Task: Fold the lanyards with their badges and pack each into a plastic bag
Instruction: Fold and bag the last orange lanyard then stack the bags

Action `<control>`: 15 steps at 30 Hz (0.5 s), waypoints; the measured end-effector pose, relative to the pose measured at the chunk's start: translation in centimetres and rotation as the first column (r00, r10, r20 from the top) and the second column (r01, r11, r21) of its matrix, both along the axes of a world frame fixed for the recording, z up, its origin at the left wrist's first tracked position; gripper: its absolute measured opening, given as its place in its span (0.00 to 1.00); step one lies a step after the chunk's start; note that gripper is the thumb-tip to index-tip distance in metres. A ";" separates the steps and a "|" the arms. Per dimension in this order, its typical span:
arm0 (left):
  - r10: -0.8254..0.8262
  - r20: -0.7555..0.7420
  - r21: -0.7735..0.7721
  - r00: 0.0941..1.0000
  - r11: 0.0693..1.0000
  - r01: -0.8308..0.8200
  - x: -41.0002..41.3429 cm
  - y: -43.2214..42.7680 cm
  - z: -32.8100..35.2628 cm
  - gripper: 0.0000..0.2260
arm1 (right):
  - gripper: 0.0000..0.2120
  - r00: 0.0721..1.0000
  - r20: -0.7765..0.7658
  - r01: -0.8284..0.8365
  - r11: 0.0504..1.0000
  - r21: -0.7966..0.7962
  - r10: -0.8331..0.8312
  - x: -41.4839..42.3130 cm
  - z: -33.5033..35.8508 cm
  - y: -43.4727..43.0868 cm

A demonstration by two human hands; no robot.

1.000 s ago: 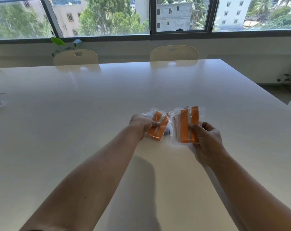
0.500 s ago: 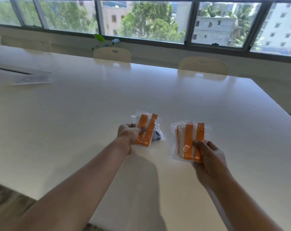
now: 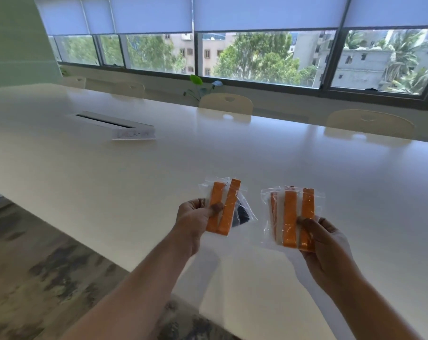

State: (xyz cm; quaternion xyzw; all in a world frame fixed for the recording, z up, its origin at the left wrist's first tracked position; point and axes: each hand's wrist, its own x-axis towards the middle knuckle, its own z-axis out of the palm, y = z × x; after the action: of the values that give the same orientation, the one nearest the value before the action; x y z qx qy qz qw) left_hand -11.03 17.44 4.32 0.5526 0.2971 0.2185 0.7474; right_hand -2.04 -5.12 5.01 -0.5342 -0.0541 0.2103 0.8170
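Two clear plastic bags hold folded orange lanyards. My left hand [image 3: 195, 218] grips the left bag [image 3: 226, 207] from its left side, thumb across the orange strap; a dark piece shows at that bag's lower right. My right hand [image 3: 323, 244] holds the right bag [image 3: 291, 217] by its lower right corner, thumb on the front. Both bags are lifted above the white table [image 3: 159, 173], upright and side by side with a small gap between them. Any badge inside the right bag shows only as a white panel between the straps.
A cable slot [image 3: 102, 120] and a small white label card [image 3: 133, 134] lie on the table at the far left. Cream chairs [image 3: 226, 104] line the far edge under the windows. A potted plant [image 3: 198, 87] stands on the sill. Patterned carpet [image 3: 36, 266] lies below left.
My view has swung left and tilted up, showing the blinds and more of the table's left part. Both hands have lifted their bags slightly and moved them a little apart.
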 end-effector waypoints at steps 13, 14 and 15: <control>0.042 -0.045 0.041 0.998 0.998 -0.040 -8.8 15.4 -0.3 0.19 | 0.07 0.996 -0.022 -0.084 0.995 -0.058 0.083 -6.7 -0.8 18.0; 0.050 -0.046 0.030 0.998 0.998 -0.049 -8.8 16.0 -0.6 0.18 | 0.07 0.996 -0.018 -0.092 0.993 -0.069 0.091 -6.7 -0.8 18.6; 0.060 -0.049 0.021 0.997 0.998 -0.059 -8.8 16.5 -0.9 0.17 | 0.07 0.995 -0.016 -0.101 0.992 -0.074 0.100 -6.7 -0.9 19.2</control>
State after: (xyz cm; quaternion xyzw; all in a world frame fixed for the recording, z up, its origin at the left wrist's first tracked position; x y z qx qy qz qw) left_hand -19.78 33.90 3.38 0.5560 0.3297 0.2297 0.7276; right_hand -8.72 14.09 4.10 -0.5597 -0.0681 0.2563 0.7851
